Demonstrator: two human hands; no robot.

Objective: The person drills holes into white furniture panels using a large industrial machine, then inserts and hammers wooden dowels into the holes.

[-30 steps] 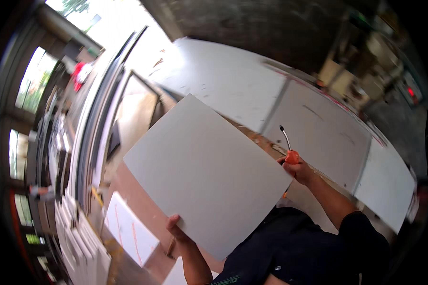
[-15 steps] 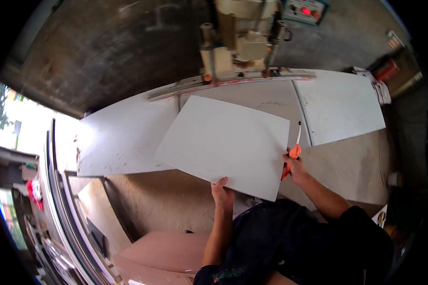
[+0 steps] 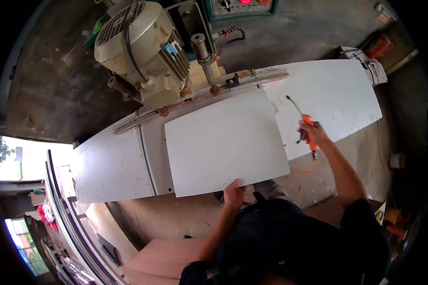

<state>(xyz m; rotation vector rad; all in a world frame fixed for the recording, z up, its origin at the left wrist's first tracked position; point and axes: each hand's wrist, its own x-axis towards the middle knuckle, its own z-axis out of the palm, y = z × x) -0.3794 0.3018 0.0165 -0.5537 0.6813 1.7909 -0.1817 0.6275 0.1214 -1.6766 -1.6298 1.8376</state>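
Note:
A flat white panel (image 3: pixel 226 142) rests over the middle of the machine's white table (image 3: pixel 109 166), its far edge close to the metal fence (image 3: pixel 252 78). My left hand (image 3: pixel 235 194) grips the panel's near edge, thumb on top and fingers underneath. Off the panel's right side, my right hand (image 3: pixel 314 133) is wrapped round an orange air blow gun (image 3: pixel 307 119) with a thin metal nozzle pointing up and left. An orange hose (image 3: pixel 305 171) hangs from its lower end.
Beyond the fence stands a machine with a large beige motor (image 3: pixel 138 47) and upright metal posts (image 3: pixel 205 61). A control box (image 3: pixel 242 10) with a lit red lamp is on the wall. Long metal profiles (image 3: pixel 64 209) lean at the left; a brownish-pink board (image 3: pixel 161 259) lies below.
The panel has turned and come to lie squarer to the fence. My right hand has let go of its edge and moved right with the blow gun; my left hand still grips the panel.

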